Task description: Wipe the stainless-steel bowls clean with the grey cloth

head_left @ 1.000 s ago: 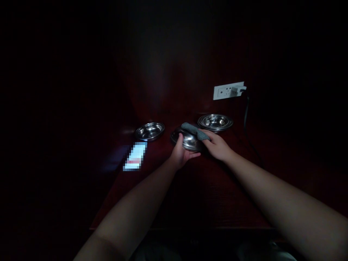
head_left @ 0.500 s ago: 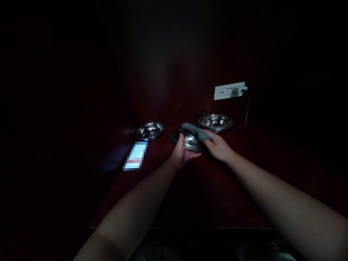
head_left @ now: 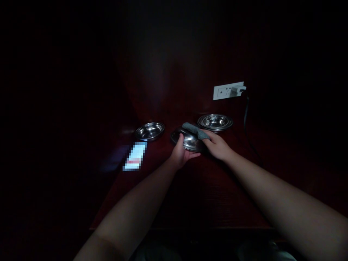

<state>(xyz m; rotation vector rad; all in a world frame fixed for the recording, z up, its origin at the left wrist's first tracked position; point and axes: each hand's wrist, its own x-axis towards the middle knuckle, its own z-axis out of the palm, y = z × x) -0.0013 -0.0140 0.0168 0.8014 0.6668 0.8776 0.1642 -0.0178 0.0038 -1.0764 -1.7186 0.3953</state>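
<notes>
A shiny metal bowl [head_left: 192,142], its rounded outside turned up, is held over the dark red table [head_left: 206,195]. My left hand [head_left: 179,154] grips it from the near left, thumb on the outer surface and fingers beneath. On the bowl's top lies a grey-green cloth [head_left: 194,130], which my right hand [head_left: 216,145] holds pressed against the metal. The fingers of that hand are partly hidden by the cloth.
At the left sits another metal bowl [head_left: 150,131], with a lit, pixelated phone [head_left: 135,156] in front of it. Several nested metal bowls [head_left: 215,122] stand at the back right. Above them a wall socket [head_left: 228,90] holds a plug with a hanging black cable [head_left: 246,114].
</notes>
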